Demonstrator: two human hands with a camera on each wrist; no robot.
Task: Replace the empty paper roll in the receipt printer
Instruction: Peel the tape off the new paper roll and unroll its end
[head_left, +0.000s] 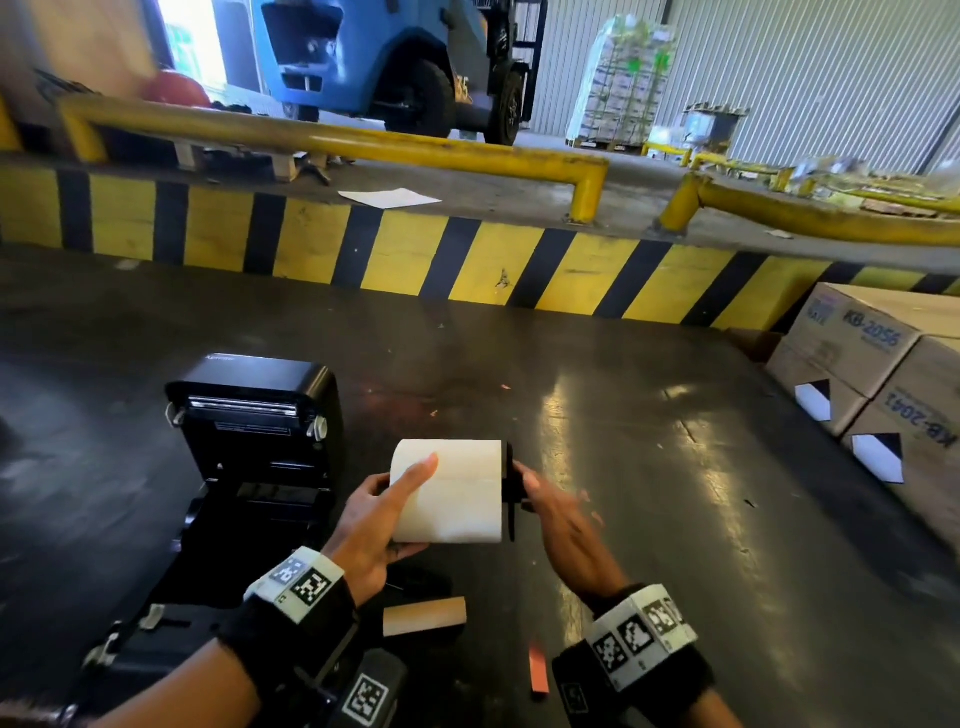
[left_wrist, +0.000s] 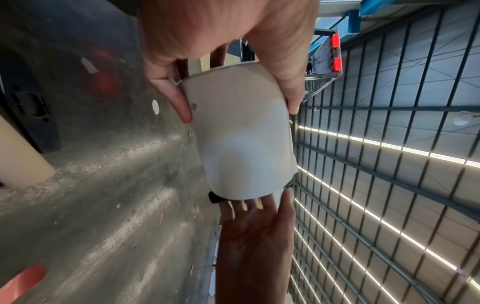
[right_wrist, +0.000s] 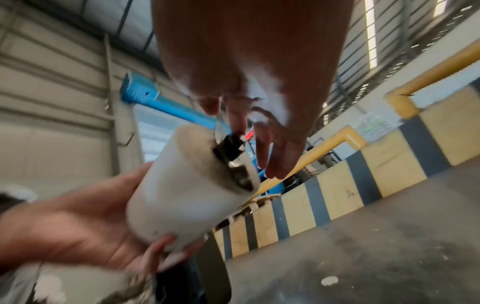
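The black receipt printer (head_left: 254, 441) stands on the dark floor at the left with its lid up and its paper bay showing. Just right of it my left hand (head_left: 379, 519) grips a full white paper roll (head_left: 452, 493) around its left end, thumb on top and fingers beneath. A black spindle (head_left: 511, 488) sticks out of the roll's right end. My right hand (head_left: 556, 514) reaches it with fairly straight fingers (right_wrist: 262, 148), their tips touching the spindle (right_wrist: 228, 150). An empty brown cardboard core (head_left: 423, 616) lies on the floor below the roll.
An orange strip (head_left: 538, 673) lies near my right wrist. Stacked cardboard boxes (head_left: 883, 374) stand at the right. A yellow-and-black striped curb (head_left: 415, 249) with yellow rails (head_left: 337, 143) runs across behind, and a blue forklift (head_left: 389, 62) is parked beyond it.
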